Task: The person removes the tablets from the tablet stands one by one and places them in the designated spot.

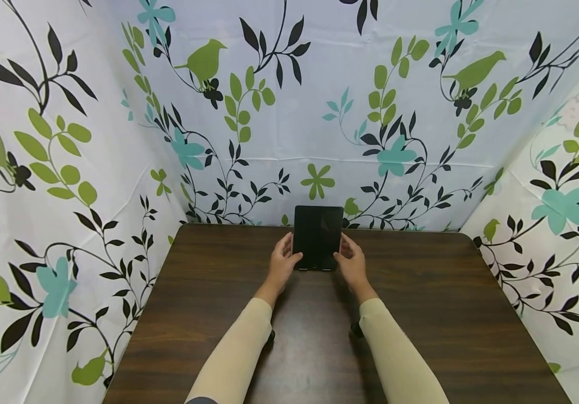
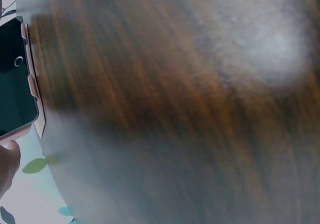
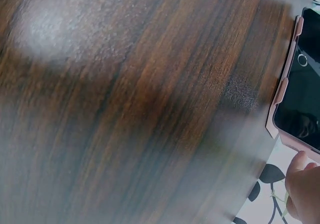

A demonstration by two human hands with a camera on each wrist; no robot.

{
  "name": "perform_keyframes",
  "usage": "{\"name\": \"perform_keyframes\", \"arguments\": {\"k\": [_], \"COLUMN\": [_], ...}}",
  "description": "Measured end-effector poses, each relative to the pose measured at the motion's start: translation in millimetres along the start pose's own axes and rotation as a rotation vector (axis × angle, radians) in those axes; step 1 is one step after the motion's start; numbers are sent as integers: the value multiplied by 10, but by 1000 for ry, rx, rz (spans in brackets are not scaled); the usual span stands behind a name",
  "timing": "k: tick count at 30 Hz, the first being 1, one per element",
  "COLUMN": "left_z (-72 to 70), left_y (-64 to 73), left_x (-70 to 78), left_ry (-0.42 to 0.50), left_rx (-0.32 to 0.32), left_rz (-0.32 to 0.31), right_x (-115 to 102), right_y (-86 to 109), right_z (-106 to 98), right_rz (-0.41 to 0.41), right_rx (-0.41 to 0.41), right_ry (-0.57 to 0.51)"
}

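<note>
A tablet [image 1: 318, 238] with a dark screen stands tilted up at the far edge of the table, its home button at the bottom. My left hand [image 1: 280, 262] grips its left side, thumb at the lower front corner. On the opposite side my right hand [image 1: 354, 266] holds it the same way, fingers along the edge. Both wrist views show a pink case [image 3: 281, 90] around the tablet, with clips and a flap along the bottom. Only part of the tablet shows in the left wrist view, and its back is hidden.
The dark wood-grain table [image 1: 208, 314] spreads out around both forearms. Behind it hangs a white curtain [image 1: 314, 140] printed with birds, leaves and flowers, and similar cloth closes off the left and right sides.
</note>
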State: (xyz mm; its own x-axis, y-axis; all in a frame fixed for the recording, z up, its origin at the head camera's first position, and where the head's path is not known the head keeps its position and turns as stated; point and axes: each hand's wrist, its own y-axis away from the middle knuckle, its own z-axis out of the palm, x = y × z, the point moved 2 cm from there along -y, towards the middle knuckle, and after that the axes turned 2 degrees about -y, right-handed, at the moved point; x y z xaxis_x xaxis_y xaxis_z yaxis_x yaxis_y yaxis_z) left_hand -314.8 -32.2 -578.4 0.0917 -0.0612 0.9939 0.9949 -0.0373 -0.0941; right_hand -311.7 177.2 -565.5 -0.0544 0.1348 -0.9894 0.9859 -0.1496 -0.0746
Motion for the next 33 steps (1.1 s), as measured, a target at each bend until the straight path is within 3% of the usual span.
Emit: {"name": "perform_keyframes", "arguments": {"k": [5,12,18,31,33], "left_z": [24,19,12,32,34], "left_y": [-30,-29,-28,-14,39], "left_x": [24,33,28,57,146], "left_ry": [-18,4,21,-8,-21], "left_rx": [17,12,-19,-18,-28], "left_rz": [-24,-41,-51,-82,-80], "right_x": [75,136,96,41,8], "right_y": [-13,-19,3,50,62], "right_z": [39,67,71,87,75], "right_rz": [7,28,39,37,54], "right_rx": [26,12,22,9,-11], "right_ry": [17,-39,-41,-141,-144]}}
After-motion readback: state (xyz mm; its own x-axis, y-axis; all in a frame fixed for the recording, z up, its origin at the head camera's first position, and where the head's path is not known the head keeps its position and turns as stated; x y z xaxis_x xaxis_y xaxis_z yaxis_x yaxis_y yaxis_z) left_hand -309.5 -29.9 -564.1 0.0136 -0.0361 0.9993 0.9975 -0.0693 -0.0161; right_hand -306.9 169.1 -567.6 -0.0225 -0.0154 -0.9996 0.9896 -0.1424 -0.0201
